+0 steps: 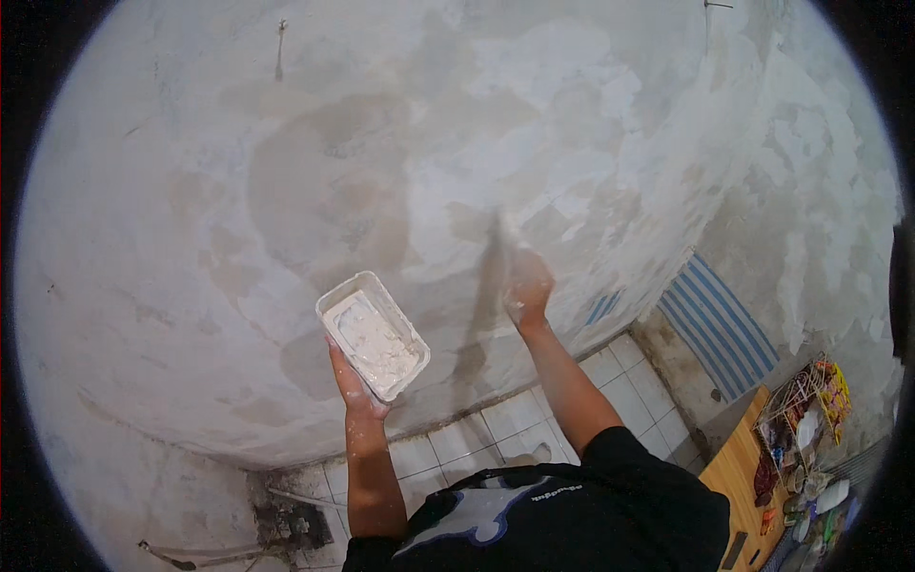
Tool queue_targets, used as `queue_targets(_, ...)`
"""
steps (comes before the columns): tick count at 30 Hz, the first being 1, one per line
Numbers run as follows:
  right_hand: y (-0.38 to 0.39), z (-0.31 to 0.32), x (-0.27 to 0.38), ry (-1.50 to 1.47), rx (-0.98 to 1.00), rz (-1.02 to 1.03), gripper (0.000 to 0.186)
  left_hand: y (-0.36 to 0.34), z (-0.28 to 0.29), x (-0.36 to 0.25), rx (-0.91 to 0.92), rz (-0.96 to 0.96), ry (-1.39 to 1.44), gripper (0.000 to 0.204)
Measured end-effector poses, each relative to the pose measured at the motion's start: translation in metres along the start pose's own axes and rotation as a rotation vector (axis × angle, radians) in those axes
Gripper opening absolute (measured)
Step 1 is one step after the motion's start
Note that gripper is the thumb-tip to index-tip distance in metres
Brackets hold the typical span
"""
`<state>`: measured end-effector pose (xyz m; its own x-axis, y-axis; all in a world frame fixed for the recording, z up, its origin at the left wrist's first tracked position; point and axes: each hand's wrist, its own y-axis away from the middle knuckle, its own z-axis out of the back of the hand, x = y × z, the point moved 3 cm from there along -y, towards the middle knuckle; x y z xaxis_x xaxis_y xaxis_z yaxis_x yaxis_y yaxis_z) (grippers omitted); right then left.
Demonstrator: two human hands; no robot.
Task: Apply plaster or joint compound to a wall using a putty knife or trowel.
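In my left hand [355, 389] I hold a white rectangular plastic tub [374, 336] from beneath and along its side, with pale wet paste in it and smeared on its rim. My right hand [527, 286], smudged with white and blurred by motion, grips a thin tool [509, 234] that looks like a putty knife; its blade is smeared by the blur. The tool is up against or just in front of the patchy white-and-grey plastered wall [329, 181], to the right of and above the tub. I cannot tell whether the blade touches it.
A tiled floor [639, 400] runs along the wall's foot. Pipes [303, 498] lie in the dirty lower-left corner. At right a blue-striped cloth [717, 322] covers part of the side wall, above a wooden tabletop [732, 477] with a wire basket [799, 410] and a clutter of small items.
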<state>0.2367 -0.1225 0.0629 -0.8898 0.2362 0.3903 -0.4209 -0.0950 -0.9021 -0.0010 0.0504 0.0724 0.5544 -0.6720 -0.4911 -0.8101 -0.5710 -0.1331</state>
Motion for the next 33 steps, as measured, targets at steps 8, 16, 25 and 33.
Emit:
queue_targets(8, 0.041, -0.043, 0.023, 0.372, 0.298, -0.047, 0.033, -0.005, 0.002, 0.013, 0.018, 0.025, -0.007, 0.058)
queue_targets(16, 0.008, 0.028, -0.058, 0.077, -0.305, -0.556, 0.018, -0.006, -0.01, 0.015, 0.026, 0.073, -0.007, 0.057)
queue_targets(25, 0.022, -0.036, 0.013, 0.28, -0.179, -0.117, 0.017, 0.001, -0.018, 0.012, -0.01, -0.042, -0.04, 0.057)
queue_targets(33, 0.006, -0.017, 0.048, -0.227, 0.162, -0.034, 0.031, -0.001, -0.004, 0.013, -0.025, -0.008, -0.019, 0.057)
